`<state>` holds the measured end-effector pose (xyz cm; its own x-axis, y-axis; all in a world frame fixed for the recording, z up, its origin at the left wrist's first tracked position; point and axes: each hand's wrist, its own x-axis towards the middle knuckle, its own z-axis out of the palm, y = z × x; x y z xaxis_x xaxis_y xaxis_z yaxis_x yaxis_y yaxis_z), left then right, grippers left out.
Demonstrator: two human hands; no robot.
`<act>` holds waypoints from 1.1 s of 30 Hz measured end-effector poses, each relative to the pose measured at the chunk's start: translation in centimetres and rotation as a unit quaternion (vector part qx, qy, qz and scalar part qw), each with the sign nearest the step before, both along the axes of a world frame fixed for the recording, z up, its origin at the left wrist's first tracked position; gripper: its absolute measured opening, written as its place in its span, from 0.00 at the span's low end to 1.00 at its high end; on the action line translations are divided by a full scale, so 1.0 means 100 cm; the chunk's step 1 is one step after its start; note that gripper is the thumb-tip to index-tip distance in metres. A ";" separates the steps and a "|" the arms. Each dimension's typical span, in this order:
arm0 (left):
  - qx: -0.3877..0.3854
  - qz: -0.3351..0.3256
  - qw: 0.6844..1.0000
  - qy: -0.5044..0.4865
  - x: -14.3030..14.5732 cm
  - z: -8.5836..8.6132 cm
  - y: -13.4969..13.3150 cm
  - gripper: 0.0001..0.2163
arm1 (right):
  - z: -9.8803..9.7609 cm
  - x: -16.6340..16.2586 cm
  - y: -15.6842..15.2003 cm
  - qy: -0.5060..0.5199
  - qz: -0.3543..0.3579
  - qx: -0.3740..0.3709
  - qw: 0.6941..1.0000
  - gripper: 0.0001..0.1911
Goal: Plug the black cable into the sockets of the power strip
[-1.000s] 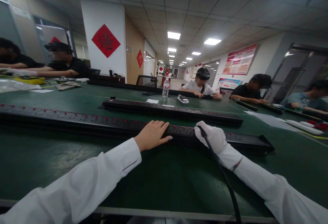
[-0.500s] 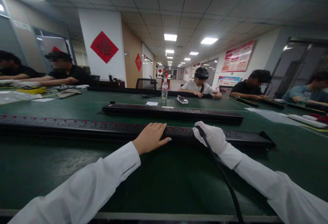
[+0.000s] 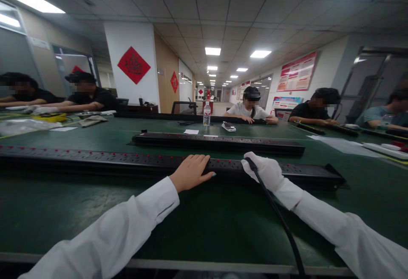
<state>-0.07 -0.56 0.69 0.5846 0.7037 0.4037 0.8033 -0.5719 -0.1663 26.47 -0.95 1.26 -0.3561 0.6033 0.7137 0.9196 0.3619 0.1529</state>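
A long black power strip (image 3: pixel 79 162) with red lights or switches and rows of sockets lies across the green table in front of me. My left hand (image 3: pixel 192 172), bare, rests flat on the strip near its middle, with the fingers stretched out and the thumb apart. Farther right, my right hand (image 3: pixel 267 173) wears a white glove and is closed around a black plug (image 3: pixel 250 163). The plug is held against the top of the strip; its prongs are hidden. From it a black cord (image 3: pixel 277 215) runs down to the table's front edge.
A second power strip (image 3: pixel 219 143) lies just behind. Beyond it stand a water bottle (image 3: pixel 207 114) and a phone-like device (image 3: pixel 228 126). Across the table a person (image 3: pixel 250 104) works at another long black strip (image 3: pixel 153 116). Other people sit left and right. Paper sheets (image 3: pixel 344 145) lie at right.
The view has shifted slightly, so everything sits a little lower and to the right. Both hands keep the same places on the strip.
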 end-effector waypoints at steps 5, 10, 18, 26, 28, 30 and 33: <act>-0.005 0.003 1.000 0.003 0.000 0.003 -0.003 0.27 | 0.000 0.000 0.000 -0.007 -0.008 0.012 1.000 0.15; 0.004 -0.003 1.000 -0.005 0.000 -0.003 0.002 0.29 | 0.000 0.001 0.001 -0.008 0.007 0.014 1.000 0.15; -0.006 -0.002 1.000 -0.010 0.000 -0.002 0.002 0.28 | 0.002 0.000 -0.002 -0.010 0.004 0.000 1.000 0.15; -0.021 0.001 1.000 -0.007 -0.001 0.000 0.001 0.29 | 0.002 0.001 -0.002 -0.007 0.019 -0.012 1.000 0.15; -0.021 0.001 1.000 -0.009 -0.001 -0.001 0.002 0.29 | 0.003 0.001 -0.002 -0.009 0.018 -0.017 1.000 0.16; -0.018 0.000 1.000 -0.008 -0.002 -0.002 0.003 0.29 | 0.003 0.001 -0.002 -0.012 0.014 -0.024 1.000 0.16; -0.013 -0.005 1.000 -0.006 -0.002 -0.004 0.005 0.29 | 0.003 0.001 -0.002 -0.016 0.010 -0.030 0.999 0.16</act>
